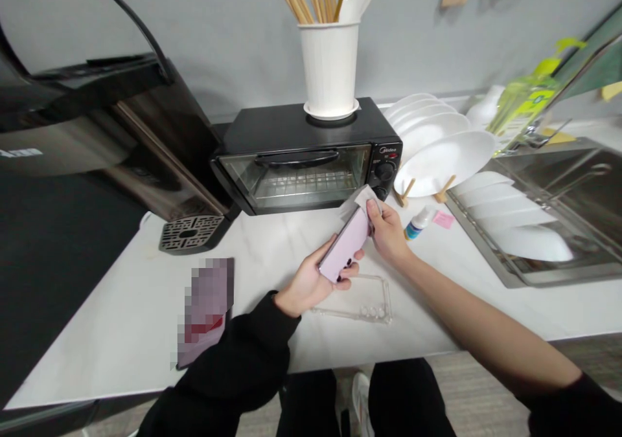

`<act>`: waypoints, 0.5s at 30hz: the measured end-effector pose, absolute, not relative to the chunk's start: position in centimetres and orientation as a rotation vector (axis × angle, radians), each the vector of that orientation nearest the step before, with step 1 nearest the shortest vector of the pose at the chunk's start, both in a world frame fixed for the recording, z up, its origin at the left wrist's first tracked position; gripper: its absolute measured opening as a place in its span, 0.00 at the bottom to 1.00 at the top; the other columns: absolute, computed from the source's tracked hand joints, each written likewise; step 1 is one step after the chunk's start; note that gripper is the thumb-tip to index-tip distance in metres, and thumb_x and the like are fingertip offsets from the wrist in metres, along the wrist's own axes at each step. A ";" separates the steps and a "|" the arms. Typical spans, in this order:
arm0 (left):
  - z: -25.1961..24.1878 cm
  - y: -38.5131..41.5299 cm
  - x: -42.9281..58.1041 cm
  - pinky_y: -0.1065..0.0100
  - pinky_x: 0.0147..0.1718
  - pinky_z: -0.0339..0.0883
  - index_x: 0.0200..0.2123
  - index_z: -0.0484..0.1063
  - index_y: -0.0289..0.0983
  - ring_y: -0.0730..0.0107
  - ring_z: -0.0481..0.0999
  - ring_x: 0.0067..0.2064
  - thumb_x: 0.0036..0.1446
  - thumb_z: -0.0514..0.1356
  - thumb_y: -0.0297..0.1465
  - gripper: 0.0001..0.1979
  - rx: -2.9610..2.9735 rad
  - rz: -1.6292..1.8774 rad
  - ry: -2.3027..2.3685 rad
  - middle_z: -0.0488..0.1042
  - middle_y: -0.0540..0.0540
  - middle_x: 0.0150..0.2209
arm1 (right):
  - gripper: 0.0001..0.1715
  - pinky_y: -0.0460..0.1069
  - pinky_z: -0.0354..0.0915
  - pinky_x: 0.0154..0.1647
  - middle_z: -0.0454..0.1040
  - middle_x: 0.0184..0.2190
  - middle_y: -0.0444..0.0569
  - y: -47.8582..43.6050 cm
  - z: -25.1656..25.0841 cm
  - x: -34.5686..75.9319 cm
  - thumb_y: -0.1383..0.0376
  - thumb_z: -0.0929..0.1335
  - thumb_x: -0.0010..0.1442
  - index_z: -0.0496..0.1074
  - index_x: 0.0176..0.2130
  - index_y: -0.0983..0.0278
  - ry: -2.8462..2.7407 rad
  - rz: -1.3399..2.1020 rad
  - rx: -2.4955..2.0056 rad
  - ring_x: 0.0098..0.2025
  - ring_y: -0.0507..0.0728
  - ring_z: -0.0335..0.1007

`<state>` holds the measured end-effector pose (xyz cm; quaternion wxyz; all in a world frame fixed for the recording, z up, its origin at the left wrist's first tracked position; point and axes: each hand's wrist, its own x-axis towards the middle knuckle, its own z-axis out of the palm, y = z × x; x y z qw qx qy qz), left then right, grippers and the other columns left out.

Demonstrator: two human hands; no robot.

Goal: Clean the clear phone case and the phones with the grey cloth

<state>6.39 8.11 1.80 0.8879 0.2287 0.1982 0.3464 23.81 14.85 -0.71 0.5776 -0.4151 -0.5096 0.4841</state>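
Note:
My left hand (311, 281) holds a pale lilac phone (346, 243) by its lower part, back side up, above the white counter. My right hand (386, 226) pinches a thin white cloth or tissue (365, 196) at the phone's upper end, touching it. A clear phone case (359, 298) lies on the counter just below the phone. Right of my right hand, a small white and blue bottle (418, 222) stands near a pink paper (443, 219).
Behind is a black toaster oven (296, 165) with a white cup (331, 68) of chopsticks on top. White plates (444, 162) and a sink (515, 275) are to the right. A dark machine (192, 233) and a partly pixelated flat object (208, 307) are at left.

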 end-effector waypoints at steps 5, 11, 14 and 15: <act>1.9 8.4 5.6 0.81 0.13 0.46 0.44 0.74 0.34 0.85 0.54 0.22 0.67 0.60 0.46 0.19 0.472 0.683 0.453 0.64 0.49 0.37 | 0.33 0.47 0.63 0.29 0.72 0.27 0.42 15.5 -0.3 24.9 0.39 0.79 0.46 0.75 0.36 0.62 -1.451 1.370 -0.794 0.27 0.52 0.64; 2.3 8.2 5.8 0.79 0.11 0.48 0.49 0.72 0.36 0.83 0.53 0.19 0.69 0.51 0.53 0.27 0.384 0.578 0.408 0.66 0.48 0.36 | 0.33 0.45 0.60 0.22 0.69 0.20 0.42 15.0 0.0 24.7 0.36 0.72 0.55 0.71 0.29 0.62 -1.280 1.423 -0.859 0.21 0.50 0.61; 2.3 8.2 5.7 0.79 0.12 0.50 0.48 0.72 0.34 0.83 0.53 0.19 0.71 0.44 0.53 0.30 0.321 0.589 0.382 0.67 0.47 0.36 | 0.31 0.46 0.67 0.29 0.77 0.30 0.44 14.7 -0.1 24.2 0.44 0.81 0.46 0.74 0.38 0.62 -1.271 1.593 -0.734 0.28 0.52 0.69; 2.3 8.2 5.6 0.79 0.12 0.50 0.47 0.72 0.33 0.83 0.53 0.19 0.71 0.44 0.53 0.30 0.314 0.590 0.380 0.67 0.46 0.36 | 0.32 0.46 0.68 0.30 0.77 0.30 0.43 14.7 -0.1 24.2 0.46 0.82 0.44 0.74 0.38 0.62 -1.311 1.609 -0.726 0.28 0.52 0.69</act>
